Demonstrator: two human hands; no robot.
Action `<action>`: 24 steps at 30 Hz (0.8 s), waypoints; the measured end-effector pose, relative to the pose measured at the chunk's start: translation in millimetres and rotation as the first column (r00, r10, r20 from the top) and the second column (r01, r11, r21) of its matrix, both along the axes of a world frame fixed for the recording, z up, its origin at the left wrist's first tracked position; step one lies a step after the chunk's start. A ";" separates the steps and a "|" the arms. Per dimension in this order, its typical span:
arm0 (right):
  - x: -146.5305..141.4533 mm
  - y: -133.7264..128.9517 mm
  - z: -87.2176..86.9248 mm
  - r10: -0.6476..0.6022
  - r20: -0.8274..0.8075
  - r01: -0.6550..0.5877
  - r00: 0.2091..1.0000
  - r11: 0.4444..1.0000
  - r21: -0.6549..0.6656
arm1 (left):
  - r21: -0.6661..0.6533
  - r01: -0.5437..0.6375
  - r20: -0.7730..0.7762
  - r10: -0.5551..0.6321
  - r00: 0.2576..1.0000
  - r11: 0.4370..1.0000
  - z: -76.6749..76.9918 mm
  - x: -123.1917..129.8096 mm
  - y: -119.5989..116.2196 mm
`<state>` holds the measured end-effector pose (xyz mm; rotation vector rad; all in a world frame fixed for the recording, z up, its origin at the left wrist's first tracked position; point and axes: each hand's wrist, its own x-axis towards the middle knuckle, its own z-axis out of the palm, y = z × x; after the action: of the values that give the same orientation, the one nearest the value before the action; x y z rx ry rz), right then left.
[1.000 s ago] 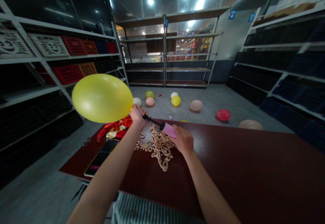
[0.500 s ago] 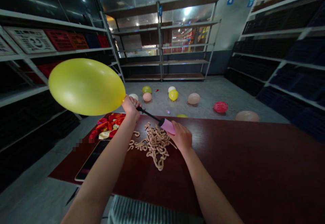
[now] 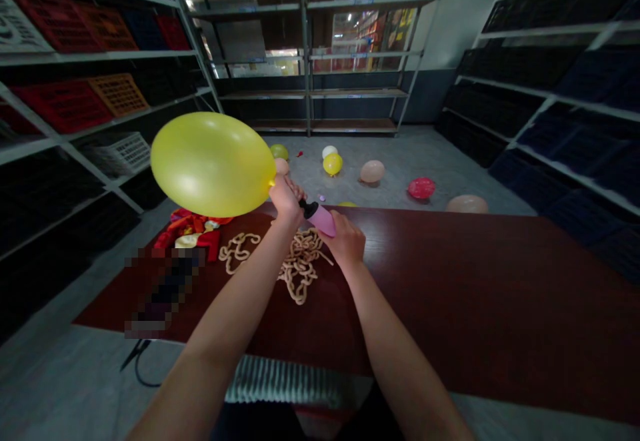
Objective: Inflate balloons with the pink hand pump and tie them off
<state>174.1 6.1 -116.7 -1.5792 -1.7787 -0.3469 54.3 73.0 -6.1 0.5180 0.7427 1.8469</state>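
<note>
Forearms (image 3: 405, 334) stretch from the bottom corners of the view over the dark red table (image 3: 475, 281), slanting inward until the hands nearly meet. Below them on the tabletop lies a heap of tan loops (image 3: 299, 269), partly behind the left forearm. The right hand (image 3: 347, 239) has its back upward, fingers curled around the pink barrel of a pump (image 3: 321, 220); its thumb is hidden. Just beyond, the left hand (image 3: 286, 199) is closed at the pump's black end and the neck of a yellow balloon (image 3: 213, 163), though which fingers pinch the neck I cannot tell. That balloon, full and round, juts out sideways to the left in the air, above a red and cream pile (image 3: 193, 231). Farther off, more balloons, one of them red (image 3: 421, 188), rest on the grey floor (image 3: 395, 147) before a metal shelf (image 3: 307, 97).
</note>
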 end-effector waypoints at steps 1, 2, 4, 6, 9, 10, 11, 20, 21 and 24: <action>0.0 0.5 0.3 0.008 0.007 -0.008 1.000 1.000 0.004 | -0.009 -0.014 0.012 0.014 1.000 1.000 0.5 -3.2 -0.5; -0.4 1.0 0.7 0.016 0.019 -0.016 1.000 1.000 0.009 | -0.020 -0.032 0.028 0.032 0.999 0.999 1.1 -6.8 -1.5; -1.9 1.7 1.8 0.032 0.053 -0.033 0.998 0.999 0.015 | -0.043 -0.072 0.062 0.074 0.995 0.997 2.3 -14.4 -4.9; -3.8 1.9 2.8 0.059 0.091 -0.061 0.994 0.998 0.019 | -0.055 -0.109 0.086 0.114 0.990 0.992 3.7 -21.6 -9.9; -6.7 1.0 4.1 0.096 0.140 -0.101 0.986 0.994 0.033 | -0.049 -0.144 0.105 0.149 0.983 0.988 7.4 -32.3 -18.4; -7.5 0.4 4.4 0.102 0.152 -0.109 0.983 0.993 0.037 | -0.046 -0.153 0.108 0.157 0.982 0.987 9.2 -36.2 -21.0; -8.2 -0.4 4.6 0.106 0.161 -0.114 0.981 0.993 0.039 | -0.045 -0.162 0.112 0.166 0.980 0.986 11.3 -40.6 -23.5; -8.4 -4.0 3.3 0.137 0.197 -0.142 0.971 0.990 0.009 | -0.027 -0.230 0.110 0.232 0.966 0.973 28.6 -95.5 -33.5; -8.0 -4.1 3.2 0.139 0.202 -0.145 0.970 0.989 0.014 | -0.023 -0.238 0.108 0.239 0.965 0.971 31.1 -101.7 -34.4; -7.2 -4.4 3.3 0.148 0.203 -0.159 0.968 0.987 0.037 | -0.032 -0.246 0.110 0.248 0.963 0.969 43.0 -118.1 -37.7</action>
<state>166.8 1.7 -113.3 -1.3999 -2.0138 -0.4875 -63.8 35.3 36.9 0.3157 0.7746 2.0799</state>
